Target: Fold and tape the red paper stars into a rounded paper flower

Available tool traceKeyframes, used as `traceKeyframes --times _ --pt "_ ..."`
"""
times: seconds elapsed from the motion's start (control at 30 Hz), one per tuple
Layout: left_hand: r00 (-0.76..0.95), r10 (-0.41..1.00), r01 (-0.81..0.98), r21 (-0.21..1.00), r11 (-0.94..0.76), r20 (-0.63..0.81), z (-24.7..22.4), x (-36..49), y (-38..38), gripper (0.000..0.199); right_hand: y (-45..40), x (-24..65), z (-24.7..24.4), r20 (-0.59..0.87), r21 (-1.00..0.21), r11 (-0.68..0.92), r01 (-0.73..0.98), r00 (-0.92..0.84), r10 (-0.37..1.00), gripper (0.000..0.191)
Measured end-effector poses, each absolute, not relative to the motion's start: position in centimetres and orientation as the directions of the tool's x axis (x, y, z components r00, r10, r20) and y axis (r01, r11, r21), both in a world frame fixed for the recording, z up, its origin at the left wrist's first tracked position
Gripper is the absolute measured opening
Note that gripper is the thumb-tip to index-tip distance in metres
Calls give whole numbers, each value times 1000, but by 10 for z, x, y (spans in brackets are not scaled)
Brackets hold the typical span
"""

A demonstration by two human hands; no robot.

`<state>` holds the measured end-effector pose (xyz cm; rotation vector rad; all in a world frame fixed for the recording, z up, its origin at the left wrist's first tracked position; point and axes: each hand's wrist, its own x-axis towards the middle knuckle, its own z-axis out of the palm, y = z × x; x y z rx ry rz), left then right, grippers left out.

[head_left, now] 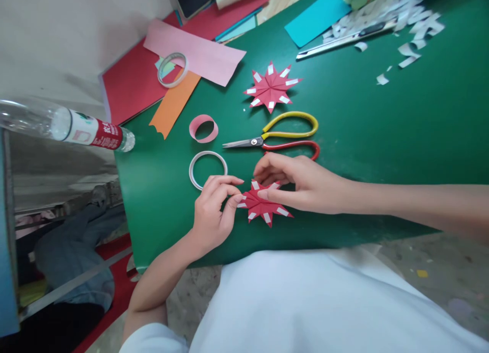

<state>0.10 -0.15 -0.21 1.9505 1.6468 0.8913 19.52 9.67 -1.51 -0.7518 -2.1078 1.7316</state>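
a red paper star [261, 207] held from both sides

the left hand [214, 208] comes up from the near left with its elbow bent, its grip pinching the star's left points between thumb and fingertips, the index finger raised just apart. the right hand [301, 187] reaches in from the right along an almost straight forearm; its grip is closed lightly on the star, thumb flat on top, fingers curled behind the far side. the star lies near the worktop's [367, 124] near edge, white strips on its points.

at the far left, a clear bottle [89, 130] lies tilted, its label bearing white characters on red, too slanted to read surely.

the worktop is smooth and green. beyond the hands are yellow-and-red-handled scissors [263, 140] and a second red star [270, 87]; white paper scraps [416, 17] gather at the far right. a pale wall [76, 32] stands left, and a speckled grey floor [446, 276] shows near right.
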Motion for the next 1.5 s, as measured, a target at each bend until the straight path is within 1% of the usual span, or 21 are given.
traceKeyframes --times 0.1,0.2,0.27,0.33,0.57,0.67,0.77,0.87,0.93,0.97,1.07,1.13,1.17,1.23,1.33,1.4,1.43,1.5 --pt "52 986 658 737 -152 157 -3 0 -2 18 102 197 -14 -84 -956 177 235 -796 600 17" --pt "43 988 633 761 -143 149 -5 0 -2 19 106 199 -13 -26 -912 318 258 -811 585 24" --pt "44 986 637 756 -150 159 -7 1 -2 19 108 199 -12 17 -879 405 252 -832 554 25" --pt "44 985 649 745 -156 167 -8 2 -2 20 108 200 -13 38 -861 451 235 -854 519 23" --pt "-4 971 643 744 -180 239 -13 2 -3 18 108 203 -17 79 -831 524 188 -892 445 21" --pt "-7 964 670 717 -192 264 -15 1 -3 16 111 204 -18 107 -809 564 166 -902 419 24" --pt "-1 959 685 698 -207 285 -17 -1 -1 15 114 204 -18 140 -759 631 158 -908 396 27" --pt "17 956 712 667 -217 293 -16 -7 3 14 118 204 -17 192 -685 712 156 -903 383 28" --pt "33 957 775 597 -207 288 -13 -15 6 11 121 204 -17 235 -617 770 162 -896 377 29" --pt "55 965 821 539 -190 256 -12 -19 7 9 122 204 -18 250 -582 795 170 -893 374 29" --pt "152 987 930 331 -161 53 -7 -30 12 7 127 204 -21 276 -509 838 198 -884 376 30" --pt "232 972 952 213 -221 -27 -4 -33 14 5 131 204 -23 290 -496 843 208 -875 387 30" --pt "280 959 947 172 -270 -39 -3 -34 14 5 133 204 -24 296 -491 845 213 -871 392 29" --pt "345 938 934 115 -338 -48 -2 -33 14 12 136 203 -27 302 -472 852 224 -867 396 29" --pt "379 926 922 90 -377 4 1 -36 15 17 137 202 -29 312 -424 878 224 -874 374 29" --pt "373 924 913 143 -382 91 4 -41 14 16 137 201 -30 310 -379 898 221 -884 349 29" --pt "369 916 902 179 -394 159 6 -44 14 14 137 201 -30 306 -354 908 222 -890 337 29" --pt "331 878 880 222 -419 346 10 -52 14 10 136 200 -30 302 -306 925 225 -898 318 29"
